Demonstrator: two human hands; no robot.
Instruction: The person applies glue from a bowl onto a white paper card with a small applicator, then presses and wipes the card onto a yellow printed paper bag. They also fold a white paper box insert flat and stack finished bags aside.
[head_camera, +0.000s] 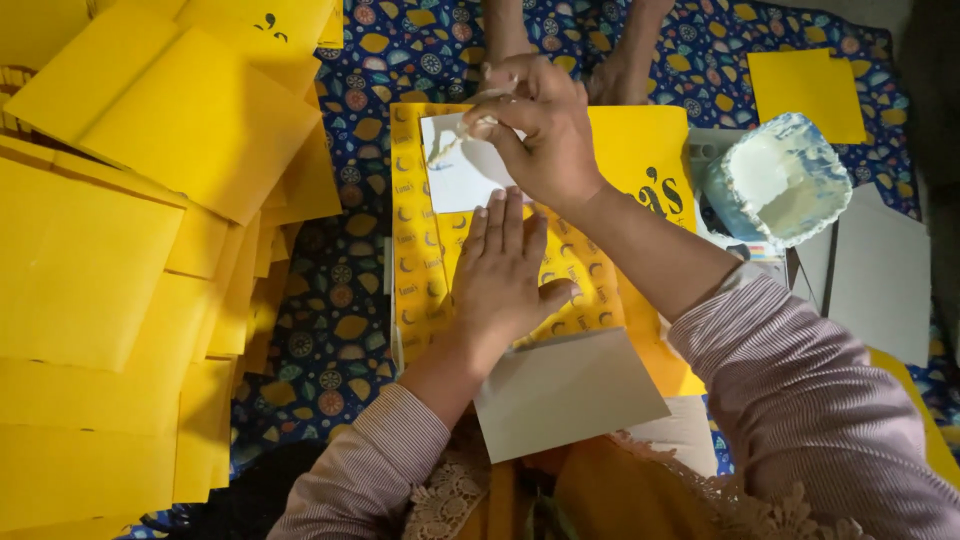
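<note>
Overhead view of a person seated on a floor covered by a blue patterned cloth (370, 260), working on a flattened yellow printed sheet (425, 280) that lies directly in front of the body. The left hand (505, 270) rests palm down with the fingers spread open on the middle of the sheet, apparently to pin it flat and stop it sliding while the other hand works. The right hand (545, 135) reaches across above the left, its fingers pinched together over a small white paper patch (460, 175) lying on the sheet's upper part; a pale, sticky-looking smear clings to the fingertips, so the hand seems to be spreading paste, though whether it grips any tool cannot be told. The sheet thus lies under both hands, the patch just beyond the left fingertips. A grey card (565, 390) overlaps the sheet's near edge, close to the left wrist. A white tub of pale paste (785, 180) stands near the right forearm, within easy reach. A large heap of plain yellow sheets (120, 250) fills the left side, and a single yellow square (805, 90) lies apart at upper right. Another person's bare feet (615, 70) show at the top edge.
</note>
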